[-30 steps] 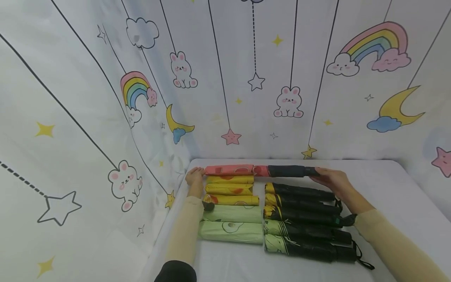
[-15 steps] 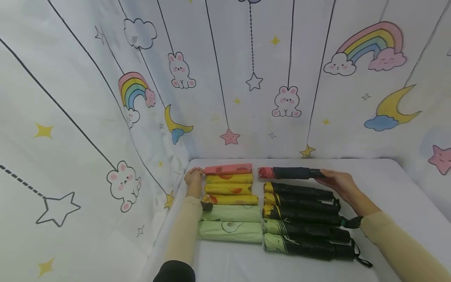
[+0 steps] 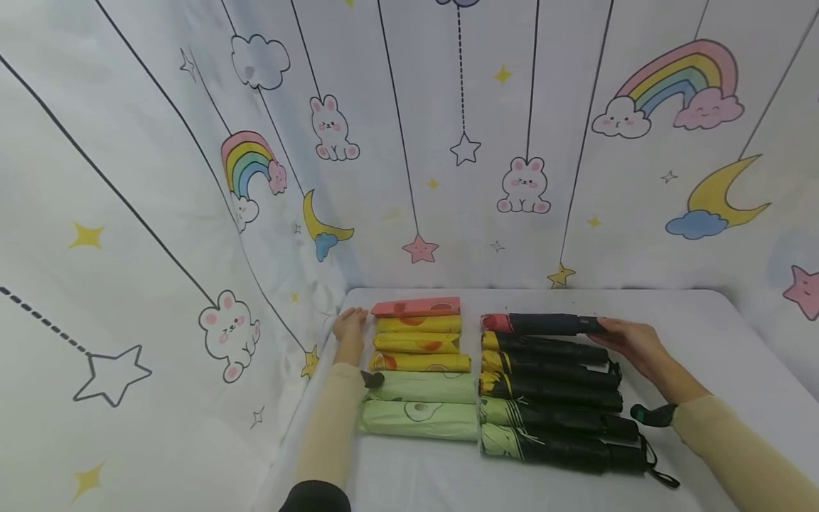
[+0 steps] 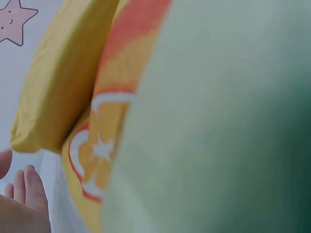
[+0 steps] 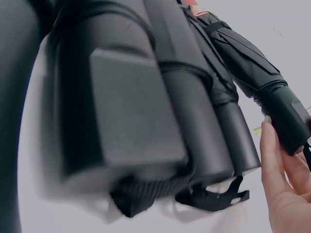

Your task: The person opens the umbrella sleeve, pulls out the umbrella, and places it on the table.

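My right hand grips the handle of a folded umbrella, black with a red tip at its left end. That umbrella lies at the far end of a column of black folded umbrellas with yellow or green tips. In the right wrist view, fingers rest along its black handle. My left hand is beside the left end of a flat red umbrella sleeve, its fingers stretched out and holding nothing. Below that sleeve lie several yellow sleeves and two green ones.
A white-covered table carries both columns, with a narrow gap between them. A white curtain printed with rabbits, stars and rainbows stands behind and at the left. A wrist strap hangs off the nearest green-tipped umbrella.
The red-tipped umbrella has parted from the red sleeve, moving right and then down beside the yellow-tipped ones. My left hand has let go of the sleeve's end.
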`<state>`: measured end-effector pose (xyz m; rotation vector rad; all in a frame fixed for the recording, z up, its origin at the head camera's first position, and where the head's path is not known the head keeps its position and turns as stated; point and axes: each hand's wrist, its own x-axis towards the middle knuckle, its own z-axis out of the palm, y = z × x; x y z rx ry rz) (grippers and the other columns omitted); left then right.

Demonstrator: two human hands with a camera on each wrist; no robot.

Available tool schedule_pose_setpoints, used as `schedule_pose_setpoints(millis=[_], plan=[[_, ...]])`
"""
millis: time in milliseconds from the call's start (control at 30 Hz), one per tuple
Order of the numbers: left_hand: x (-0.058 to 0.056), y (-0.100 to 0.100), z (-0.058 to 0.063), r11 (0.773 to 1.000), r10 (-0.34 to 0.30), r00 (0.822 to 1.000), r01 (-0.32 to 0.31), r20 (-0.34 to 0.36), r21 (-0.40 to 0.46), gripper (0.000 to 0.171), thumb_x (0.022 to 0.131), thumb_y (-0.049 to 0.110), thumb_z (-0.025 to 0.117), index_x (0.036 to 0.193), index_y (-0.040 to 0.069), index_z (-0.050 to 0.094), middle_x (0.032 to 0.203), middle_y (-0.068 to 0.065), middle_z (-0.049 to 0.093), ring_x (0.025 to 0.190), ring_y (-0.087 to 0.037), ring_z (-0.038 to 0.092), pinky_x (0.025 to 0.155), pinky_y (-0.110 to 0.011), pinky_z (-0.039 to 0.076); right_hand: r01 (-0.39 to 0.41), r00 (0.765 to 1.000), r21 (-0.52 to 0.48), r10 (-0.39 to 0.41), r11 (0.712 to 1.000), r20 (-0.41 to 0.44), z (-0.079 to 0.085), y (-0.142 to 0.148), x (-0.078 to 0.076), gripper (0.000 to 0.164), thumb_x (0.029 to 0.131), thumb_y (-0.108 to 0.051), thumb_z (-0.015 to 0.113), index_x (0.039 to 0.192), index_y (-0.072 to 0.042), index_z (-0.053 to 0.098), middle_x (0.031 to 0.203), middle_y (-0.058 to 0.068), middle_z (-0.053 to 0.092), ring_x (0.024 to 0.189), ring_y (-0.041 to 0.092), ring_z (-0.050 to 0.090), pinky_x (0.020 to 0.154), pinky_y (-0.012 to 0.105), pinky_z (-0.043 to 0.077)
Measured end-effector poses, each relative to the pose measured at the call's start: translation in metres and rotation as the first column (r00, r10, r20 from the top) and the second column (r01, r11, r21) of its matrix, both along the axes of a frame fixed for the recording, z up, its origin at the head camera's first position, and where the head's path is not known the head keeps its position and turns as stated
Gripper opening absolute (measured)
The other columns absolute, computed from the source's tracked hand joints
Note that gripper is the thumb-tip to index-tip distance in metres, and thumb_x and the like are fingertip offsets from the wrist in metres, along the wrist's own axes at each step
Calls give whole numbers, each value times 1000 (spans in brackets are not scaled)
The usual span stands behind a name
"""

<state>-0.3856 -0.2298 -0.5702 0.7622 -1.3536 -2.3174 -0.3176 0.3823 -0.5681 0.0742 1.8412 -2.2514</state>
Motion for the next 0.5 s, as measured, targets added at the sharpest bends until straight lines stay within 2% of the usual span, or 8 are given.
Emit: schedule_pose_setpoints(millis=[100, 167, 267, 333, 367, 433, 500], plan=[[4, -3, -3, 999, -14, 1000, 15, 15, -32, 53, 92, -14, 69, 143, -11, 53, 142, -29, 59, 131, -35, 61, 109, -39, 53, -25, 1000, 12, 25, 1000, 7, -4, 4, 1, 12, 105, -20, 65, 113, -19, 75, 109, -6, 77, 105, 16, 75, 97, 33, 60], [5, -4, -5, 999, -20, 1000, 21, 20, -45, 53, 92, -12, 70, 143, -12, 54, 141, -30, 60, 129, -35, 62, 107, -38, 54, -46, 999, -17, 46, 999, 20, -5, 6, 2, 15, 106, -18, 64, 115, -18, 75, 111, -5, 77, 107, 16, 75, 98, 33, 59], [7, -7, -9, 998, -43, 999, 43, 6, -35, 52, 93, -12, 69, 142, -14, 53, 140, -32, 59, 130, -36, 61, 105, -36, 55, -55, 998, -39, 57, 998, 34, -5, 9, 1, 27, 106, -16, 64, 132, -12, 69, 111, -8, 76, 108, 15, 74, 100, 32, 58], [8, -9, -11, 997, -70, 998, 69, -11, -20, 53, 94, -12, 68, 143, -15, 50, 142, -34, 57, 131, -38, 59, 107, -37, 55, -55, 998, -22, 55, 998, 33, -5, 9, 0, 45, 105, -17, 65, 148, -3, 55, 113, -11, 75, 108, 13, 74, 100, 31, 58], [8, -10, -11, 996, -87, 996, 87, -16, -19, 53, 95, -12, 67, 144, -16, 48, 143, -34, 56, 133, -39, 58, 107, -37, 54, -43, 999, 10, 42, 999, 33, -6, 8, -1, 54, 105, -18, 66, 152, 2, 48, 114, -14, 73, 107, 11, 73, 99, 30, 58], [9, -12, -10, 992, -124, 992, 124, -19, -22, 55, 96, -10, 66, 147, -16, 44, 145, -35, 53, 135, -40, 56, 109, -37, 53, -31, 999, 142, 29, 989, 17, -8, 6, -2, 65, 106, -23, 65, 156, 8, 38, 122, -13, 69, 106, 5, 71, 95, 25, 59], [9, -14, -8, 988, -153, 988, 153, -14, -19, 57, 97, -9, 65, 149, -15, 42, 147, -34, 52, 137, -39, 55, 110, -36, 52, -36, 999, 288, 36, 957, 7, -11, 4, -2, 67, 108, -29, 60, 157, 8, 34, 136, 1, 64, 114, 7, 64, 92, 23, 58]])
